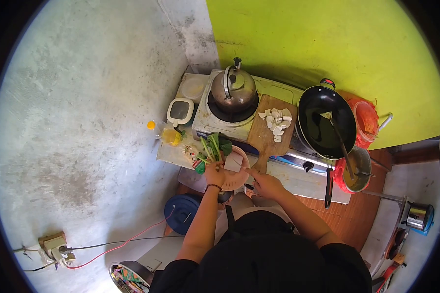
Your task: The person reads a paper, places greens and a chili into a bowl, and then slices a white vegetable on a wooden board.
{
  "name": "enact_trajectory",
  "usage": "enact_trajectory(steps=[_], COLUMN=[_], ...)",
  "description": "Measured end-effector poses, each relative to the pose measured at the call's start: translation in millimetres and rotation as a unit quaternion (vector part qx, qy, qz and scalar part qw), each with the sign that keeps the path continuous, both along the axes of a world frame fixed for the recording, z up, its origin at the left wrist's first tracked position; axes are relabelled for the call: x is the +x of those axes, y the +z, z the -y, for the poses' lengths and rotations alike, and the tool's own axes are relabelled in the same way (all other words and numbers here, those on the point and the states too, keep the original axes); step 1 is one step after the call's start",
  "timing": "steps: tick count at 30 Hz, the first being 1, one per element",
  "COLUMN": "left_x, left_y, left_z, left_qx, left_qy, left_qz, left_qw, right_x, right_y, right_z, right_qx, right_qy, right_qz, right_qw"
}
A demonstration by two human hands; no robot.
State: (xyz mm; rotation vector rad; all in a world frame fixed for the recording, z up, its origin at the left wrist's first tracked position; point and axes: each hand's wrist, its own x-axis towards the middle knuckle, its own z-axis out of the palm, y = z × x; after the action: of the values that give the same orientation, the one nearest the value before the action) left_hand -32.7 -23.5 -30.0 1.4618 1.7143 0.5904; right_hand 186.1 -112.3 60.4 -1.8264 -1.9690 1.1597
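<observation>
My left hand [214, 175] is closed around the stems of a bunch of leafy greens [213, 147], whose dark leaves point up and away from me. Beside it, my right hand [267, 185] grips what looks like a knife [233, 161], its pale, broad blade reaching left toward the greens. Both hands are over a pink basin [238, 183] at the stove's front edge. The basin's contents are mostly hidden by the hands and blade. Just beyond my right hand, a wooden cutting board [260, 132] carries several cut white pieces [277, 120].
A metal kettle [233, 90] sits on the left burner of the stove [205, 120]. On the right are a black wok [322, 128] with a spatula and a metal pot [361, 166]. A yellow-capped bottle [170, 136] lies at left. A blue lid [182, 215] is below.
</observation>
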Motion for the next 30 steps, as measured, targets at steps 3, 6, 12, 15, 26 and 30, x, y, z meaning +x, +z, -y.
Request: enact_trajectory(steps=[3,6,12,15,26,30], left_x=[-5.9,-3.4,-3.7,8.0,21.9,20.0], left_y=[-23.9,-32.5,-138.4,-94.4,-80.4,-99.5], left_z=[-4.1,-11.3,-16.5,-13.8,-35.1,-26.5], left_qx=[-0.026,-0.119,-0.102,-0.103,-0.211,-0.157], left_qy=[-0.086,-0.155,-0.177,-0.175,-0.172,-0.211], left_qz=[-0.041,-0.050,0.024,-0.052,0.185,0.063], left_qw=[0.995,0.979,0.979,0.978,0.944,0.963], right_x=[-1.1,-2.8,-1.4,-1.7,-0.1,0.5], right_y=[8.3,10.7,-1.0,2.1,10.5,5.3], right_z=[0.4,2.2,14.1,14.5,11.0,12.7], right_qx=[-0.021,-0.031,-0.028,-0.044,-0.061,-0.052], right_qy=[-0.003,-0.006,-0.017,-0.022,-0.060,-0.066], right_qz=[-0.003,0.008,-0.004,0.002,-0.021,-0.032], right_qw=[1.000,0.999,0.999,0.999,0.996,0.996])
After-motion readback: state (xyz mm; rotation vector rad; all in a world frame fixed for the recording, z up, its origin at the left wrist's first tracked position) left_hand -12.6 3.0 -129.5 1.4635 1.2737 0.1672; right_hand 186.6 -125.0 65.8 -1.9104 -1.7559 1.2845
